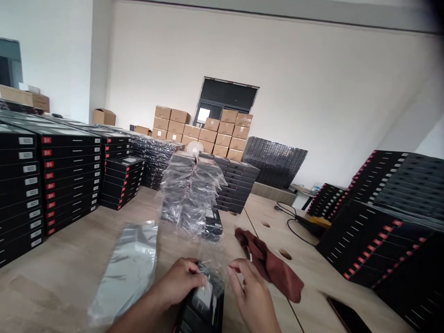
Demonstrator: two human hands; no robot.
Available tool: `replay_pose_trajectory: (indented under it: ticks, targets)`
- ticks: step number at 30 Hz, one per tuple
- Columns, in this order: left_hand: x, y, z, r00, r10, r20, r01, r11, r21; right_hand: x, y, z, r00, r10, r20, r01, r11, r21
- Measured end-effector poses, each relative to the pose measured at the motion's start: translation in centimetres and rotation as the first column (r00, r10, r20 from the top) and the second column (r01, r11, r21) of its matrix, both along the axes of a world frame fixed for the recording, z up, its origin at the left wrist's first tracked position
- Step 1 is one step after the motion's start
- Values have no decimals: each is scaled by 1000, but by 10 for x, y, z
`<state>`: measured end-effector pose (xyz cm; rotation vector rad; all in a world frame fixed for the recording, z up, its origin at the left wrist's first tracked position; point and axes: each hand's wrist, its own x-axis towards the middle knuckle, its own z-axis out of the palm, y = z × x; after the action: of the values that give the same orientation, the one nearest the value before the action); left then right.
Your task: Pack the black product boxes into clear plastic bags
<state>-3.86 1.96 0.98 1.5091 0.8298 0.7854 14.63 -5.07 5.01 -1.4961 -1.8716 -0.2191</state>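
Observation:
A black box (199, 314) with a pale patch on its top lies in front of me, its near end cut off by the frame. Clear plastic bag (211, 252) film sticks out past the far end of the box. My left hand (180, 282) is closed, with thumb and fingers pinching the film at the box's far left corner. On the other side, my right hand (253, 293) is curled, thumb and forefinger pinched together at the film's right edge. A pile of flat clear bags (126, 263) lies left of my left hand.
Bagged black boxes (187, 189) are stacked ahead, and tall stacks of black boxes (71, 175) stand on the left. To the right lie a dark red cloth (274, 268), a phone (347, 314) and more stacked boxes (367, 245). Cartons (208, 134) stand behind.

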Motion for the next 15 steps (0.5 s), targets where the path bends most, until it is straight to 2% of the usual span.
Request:
replay_pose_trajectory:
  ticks: [2,4,7,9,12,15]
  targets:
    - [0,0,0,1000,28,6,-28,1000,-1,-7,-2,1,999,29,36,-28,999,-43]
    - [1,0,0,999,36,9,-36,999,11,-14,-3,0,993,71,98,-56,987,-148]
    - [1,-1,1,999,30,23,-31,999,13,-17,-3,-2,987,70,142,-33,969,-245]
    - [1,-1,1,999,36,29,-36,999,16,-15,-3,-3,991,15,132,13,977,-211]
    - [1,0,-1,998,59,36,-60,998,31,-15,0,-5,990,-80,116,89,993,-79]
    - [3,3,-5,998,58,8,-58,998,10,-18,4,-10,990,-68,121,74,996,-42]
